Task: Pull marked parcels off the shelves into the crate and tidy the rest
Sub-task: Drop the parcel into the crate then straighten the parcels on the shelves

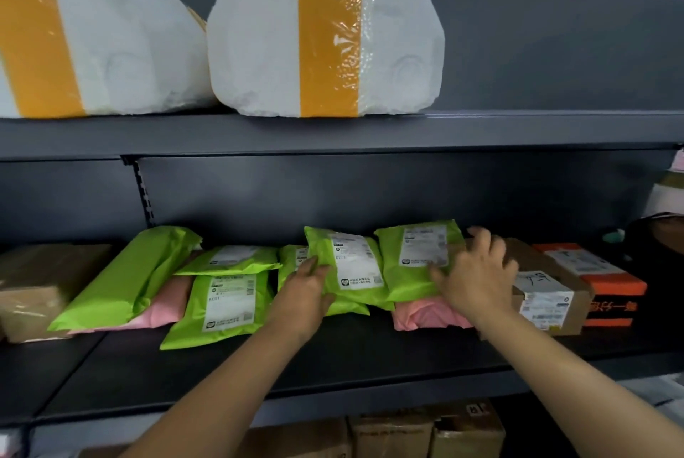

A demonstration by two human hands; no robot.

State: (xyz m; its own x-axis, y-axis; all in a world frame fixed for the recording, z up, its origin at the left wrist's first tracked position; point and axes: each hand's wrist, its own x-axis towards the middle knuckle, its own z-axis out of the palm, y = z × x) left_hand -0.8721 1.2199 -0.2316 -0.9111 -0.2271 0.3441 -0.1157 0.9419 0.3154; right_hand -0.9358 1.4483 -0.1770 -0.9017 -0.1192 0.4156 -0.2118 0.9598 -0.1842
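Several green mailer parcels with white labels lie on the dark middle shelf (333, 357). My left hand (305, 294) rests with straight fingers on the left edge of a tilted green parcel (351, 269). My right hand (477, 272) lies spread on the right side of another green parcel (414, 257), which sits on a pink parcel (425, 315). Further left are a labelled green parcel (225, 306), a long green parcel (133, 276) and pink wrapping beneath it. No crate is in view.
A brown box (547, 294) and an orange box (599, 276) stand right of my right hand. A taped brown box (37, 287) sits at far left. Two white bags with orange tape (325, 35) fill the top shelf. Cardboard boxes (425, 431) stand below.
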